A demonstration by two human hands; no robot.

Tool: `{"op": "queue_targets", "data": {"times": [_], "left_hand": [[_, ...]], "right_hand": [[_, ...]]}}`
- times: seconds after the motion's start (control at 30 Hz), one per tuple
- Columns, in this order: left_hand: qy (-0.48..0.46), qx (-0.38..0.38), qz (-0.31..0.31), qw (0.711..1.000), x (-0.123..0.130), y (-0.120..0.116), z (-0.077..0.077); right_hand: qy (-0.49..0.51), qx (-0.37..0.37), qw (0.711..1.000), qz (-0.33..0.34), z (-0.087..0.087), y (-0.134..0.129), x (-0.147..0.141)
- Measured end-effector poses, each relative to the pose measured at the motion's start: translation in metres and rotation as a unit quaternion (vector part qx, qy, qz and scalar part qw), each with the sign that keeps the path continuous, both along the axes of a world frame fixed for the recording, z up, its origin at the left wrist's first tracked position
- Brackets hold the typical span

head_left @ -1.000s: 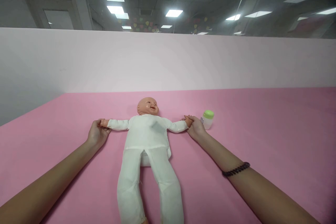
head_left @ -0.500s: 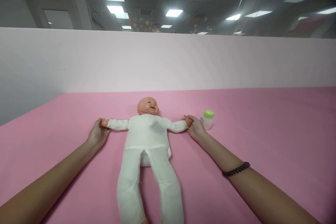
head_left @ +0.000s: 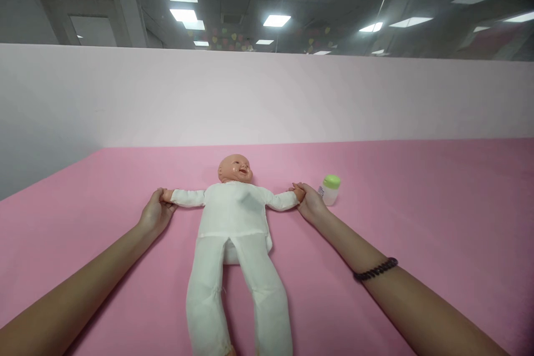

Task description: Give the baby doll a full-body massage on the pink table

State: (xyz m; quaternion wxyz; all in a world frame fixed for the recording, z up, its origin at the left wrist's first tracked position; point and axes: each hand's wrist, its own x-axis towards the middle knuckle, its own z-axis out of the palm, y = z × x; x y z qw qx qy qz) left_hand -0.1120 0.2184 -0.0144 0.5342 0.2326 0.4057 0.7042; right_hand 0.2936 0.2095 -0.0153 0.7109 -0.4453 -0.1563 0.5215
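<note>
A baby doll (head_left: 234, 211) with a white cloth body and a hard plastic head lies on its back on a pink surface (head_left: 125, 300), arms stretched out to both sides. My left hand (head_left: 156, 213) is closed around the doll's hand at the left of the view. On the other side, my right hand (head_left: 311, 203) grips the doll's other hand, with the fingers partly hidden behind it. The lower ends of the doll's legs are cut off by the bottom edge of the view.
A small clear jar (head_left: 330, 190) with a green lid stands just beyond my right hand. Along the back of the pink surface runs a low white wall (head_left: 267, 100). A black coiled band (head_left: 375, 270) circles my right forearm.
</note>
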Motion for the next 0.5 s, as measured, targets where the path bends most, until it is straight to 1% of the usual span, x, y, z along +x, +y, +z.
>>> {"op": "queue_targets", "data": {"times": [0.3, 0.5], "left_hand": [[-0.013, 0.035, -0.005, 0.999, -0.0025, 0.0003, 0.0019], [0.002, 0.039, -0.023, 0.999, -0.0057, 0.0035, -0.0032]], "right_hand": [[0.001, 0.008, 1.000, -0.008, 0.0002, -0.0014, 0.0015], [-0.004, 0.010, 1.000, -0.003, -0.0005, -0.0004, 0.0015]]}}
